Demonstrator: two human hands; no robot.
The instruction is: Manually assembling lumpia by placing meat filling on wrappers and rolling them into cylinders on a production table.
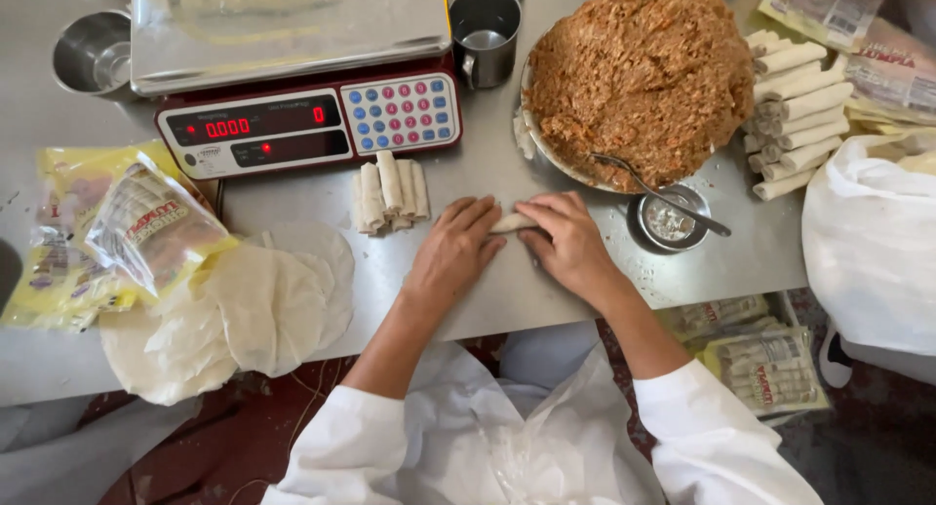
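My left hand (456,250) and my right hand (565,240) lie side by side on the steel table (507,295), fingers pressed on a small pale roll of wrapper (511,221) between them. Only the roll's middle shows; its ends are under my fingers. Several finished rolls (390,192) lie just beyond my left hand, in front of the scale. A big bowl heaped with brown minced filling (642,74) stands beyond my right hand.
A red digital scale with a steel pan (302,115) sits at the back. Round thin wrappers (258,305) and yellow packets (117,232) lie left. A fork rests on a small steel dish (671,219). More rolls (795,110) are stacked right, beside a white bag (868,242).
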